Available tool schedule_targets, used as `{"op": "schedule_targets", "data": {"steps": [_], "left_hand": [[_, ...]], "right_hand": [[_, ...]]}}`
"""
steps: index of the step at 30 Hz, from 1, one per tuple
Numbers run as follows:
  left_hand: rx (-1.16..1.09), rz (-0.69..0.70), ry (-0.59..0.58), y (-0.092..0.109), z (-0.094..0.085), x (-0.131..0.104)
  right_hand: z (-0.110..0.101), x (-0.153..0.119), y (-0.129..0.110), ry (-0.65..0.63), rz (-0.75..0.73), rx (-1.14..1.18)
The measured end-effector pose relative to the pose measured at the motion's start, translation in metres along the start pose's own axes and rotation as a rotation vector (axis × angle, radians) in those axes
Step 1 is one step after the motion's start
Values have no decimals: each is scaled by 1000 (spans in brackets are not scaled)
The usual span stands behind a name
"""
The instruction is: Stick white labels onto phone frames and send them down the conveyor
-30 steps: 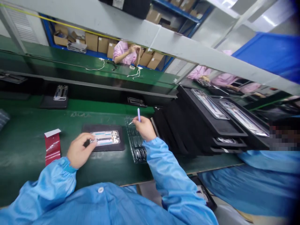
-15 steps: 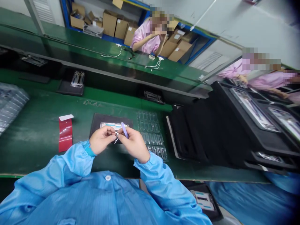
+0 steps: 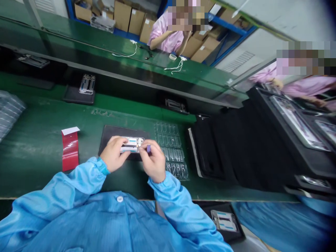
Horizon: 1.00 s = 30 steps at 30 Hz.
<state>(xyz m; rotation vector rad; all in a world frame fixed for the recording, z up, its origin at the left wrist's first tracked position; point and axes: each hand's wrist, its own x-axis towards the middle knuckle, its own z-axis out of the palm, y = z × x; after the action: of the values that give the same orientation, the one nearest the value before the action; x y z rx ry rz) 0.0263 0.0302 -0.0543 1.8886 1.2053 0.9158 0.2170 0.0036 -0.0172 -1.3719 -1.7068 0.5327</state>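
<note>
A phone frame [image 3: 131, 141] with white and blue strips lies on a black mat [image 3: 110, 131] in front of me. My left hand [image 3: 114, 153] grips its left end, thumb on the near edge and fingers on the far edge. At its right end my right hand [image 3: 154, 161] is closed, with a purple tool [image 3: 148, 148] held between the fingers. The right fingertips touch or hover just over the frame; any small part between them is too small to make out. Clear plastic trays [image 3: 172, 154] with small parts lie to the right.
A red strip [image 3: 70, 150] with a white end lies to the left. Bubble-like clear plastic [image 3: 10, 112] is at the far left. Stacked black trays [image 3: 236, 143] stand at the right. Beyond the bench, a person in pink [image 3: 168, 38] sits near boxes [image 3: 123, 17].
My hands have moved apart from their meeting point over the mat. The left now grips the phone frame, and the right, with the purple tool, is at the frame's right end.
</note>
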Motion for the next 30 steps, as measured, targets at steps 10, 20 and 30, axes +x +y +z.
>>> {"op": "schedule_targets", "data": {"steps": [10,20,30], "left_hand": [[433,221,-307,-34,-24,0],[341,247,-375,-39,-37,-2],[340,240,-383,-38,-37,-2]], "right_hand": [[-11,20,45,-341,-350,-444],[11,-3,46,-442,-304,-545],[27,9,47,-468,-289,-594]]}}
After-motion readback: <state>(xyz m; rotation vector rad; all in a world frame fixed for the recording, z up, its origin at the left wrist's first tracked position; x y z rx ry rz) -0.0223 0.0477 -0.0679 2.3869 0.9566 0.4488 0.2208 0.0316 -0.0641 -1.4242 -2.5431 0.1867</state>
